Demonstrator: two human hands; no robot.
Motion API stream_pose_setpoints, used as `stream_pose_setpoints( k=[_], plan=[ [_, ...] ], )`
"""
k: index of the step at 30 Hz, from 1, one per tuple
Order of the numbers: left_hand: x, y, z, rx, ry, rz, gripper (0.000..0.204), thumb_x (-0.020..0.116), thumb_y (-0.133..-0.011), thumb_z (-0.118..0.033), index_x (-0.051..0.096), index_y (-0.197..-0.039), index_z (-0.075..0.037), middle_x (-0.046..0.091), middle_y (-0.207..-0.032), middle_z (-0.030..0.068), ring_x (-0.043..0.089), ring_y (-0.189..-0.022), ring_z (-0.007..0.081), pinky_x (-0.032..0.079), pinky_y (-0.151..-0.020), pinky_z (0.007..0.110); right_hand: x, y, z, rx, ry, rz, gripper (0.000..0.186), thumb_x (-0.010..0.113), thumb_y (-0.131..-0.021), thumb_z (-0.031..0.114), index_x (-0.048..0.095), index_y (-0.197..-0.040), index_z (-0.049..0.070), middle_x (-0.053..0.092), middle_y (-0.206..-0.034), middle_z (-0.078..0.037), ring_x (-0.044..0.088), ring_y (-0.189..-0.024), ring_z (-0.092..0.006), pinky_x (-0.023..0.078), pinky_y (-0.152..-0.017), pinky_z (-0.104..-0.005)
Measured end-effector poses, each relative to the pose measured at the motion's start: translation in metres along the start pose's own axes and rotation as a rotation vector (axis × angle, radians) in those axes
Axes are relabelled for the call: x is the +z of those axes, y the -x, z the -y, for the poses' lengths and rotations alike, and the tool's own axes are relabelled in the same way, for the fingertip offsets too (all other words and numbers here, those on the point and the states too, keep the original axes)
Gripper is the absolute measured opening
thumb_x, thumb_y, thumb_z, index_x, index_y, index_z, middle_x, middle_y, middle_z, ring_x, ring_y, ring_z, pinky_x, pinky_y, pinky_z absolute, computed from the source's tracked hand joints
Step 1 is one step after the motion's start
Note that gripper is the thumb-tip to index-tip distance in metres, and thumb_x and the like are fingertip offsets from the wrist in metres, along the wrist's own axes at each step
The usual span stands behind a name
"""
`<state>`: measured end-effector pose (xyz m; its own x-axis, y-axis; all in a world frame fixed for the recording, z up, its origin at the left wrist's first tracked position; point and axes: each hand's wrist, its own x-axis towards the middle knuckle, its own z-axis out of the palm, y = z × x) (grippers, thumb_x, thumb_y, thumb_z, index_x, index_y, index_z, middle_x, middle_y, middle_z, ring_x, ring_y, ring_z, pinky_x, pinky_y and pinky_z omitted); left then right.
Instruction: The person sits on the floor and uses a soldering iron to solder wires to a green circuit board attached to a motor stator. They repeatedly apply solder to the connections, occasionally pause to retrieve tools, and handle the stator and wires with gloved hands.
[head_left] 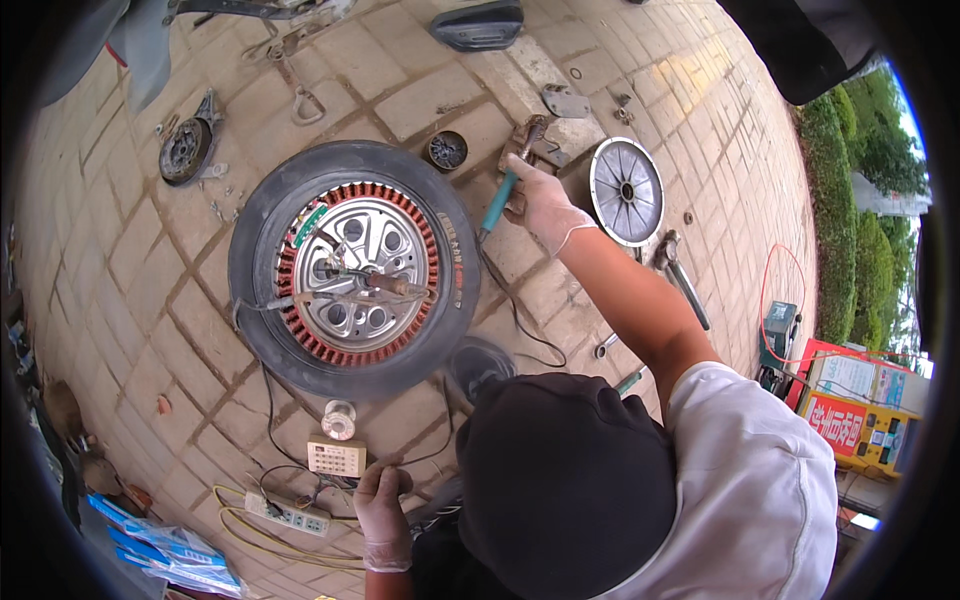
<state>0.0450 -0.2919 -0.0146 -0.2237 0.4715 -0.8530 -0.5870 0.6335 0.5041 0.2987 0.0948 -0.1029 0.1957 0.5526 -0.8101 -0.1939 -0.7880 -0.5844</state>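
Observation:
My gloved right hand (545, 205), its arm stretched forward, is closed around a soldering iron (495, 205) with a teal handle and a trailing cord. Its far end meets a brownish lump on the paving that I cannot make out. My gloved left hand (383, 510) is low in the view, fingers curled together; a black cord runs to its fingertips, but what they hold is unclear. Left of centre lies a black tire (255, 250) around a hub-motor stator (350, 215) with copper windings, a small green board and a sleeved cable across it.
Near my left hand are a solder spool (339, 420), a beige box with buttons (337, 457) and a power strip (287, 513). A round metal cover (627, 190) and a hammer (684, 280) lie to the right. A dark round container (447, 150) sits beyond the tire.

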Motion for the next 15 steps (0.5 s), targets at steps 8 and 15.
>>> stream_pose_setpoints(
  k=[8,15],
  plan=[
    [-0.015,0.056,-0.015,-0.069,0.058,-0.176,0.025,0.055,-0.092,-0.007,0.062,-0.112,0.006,0.06,-0.081,0.0052,0.052,-0.071,0.0111,0.044,-0.067,0.024,-0.031,0.07,-0.021,0.024,0.008,0.105,0.028,0.07,-0.085,0.035,0.062,-0.093,0.009,0.058,-0.075,-0.001,0.054,-0.061,-0.0174,0.049,-0.064,-0.0362],
    [0.004,0.082,-0.036,-0.161,-0.056,-0.317,0.032,0.051,-0.096,-0.012,0.057,-0.122,0.005,0.057,-0.087,0.0035,0.051,-0.078,0.0124,0.044,-0.071,0.026,-0.02,0.072,0.004,-0.721,1.144,0.06,0.045,0.065,-0.076,0.036,0.066,-0.092,-0.005,0.063,-0.082,-0.029,0.064,-0.086,-0.0407,0.05,-0.077,-0.0432]
  ],
)
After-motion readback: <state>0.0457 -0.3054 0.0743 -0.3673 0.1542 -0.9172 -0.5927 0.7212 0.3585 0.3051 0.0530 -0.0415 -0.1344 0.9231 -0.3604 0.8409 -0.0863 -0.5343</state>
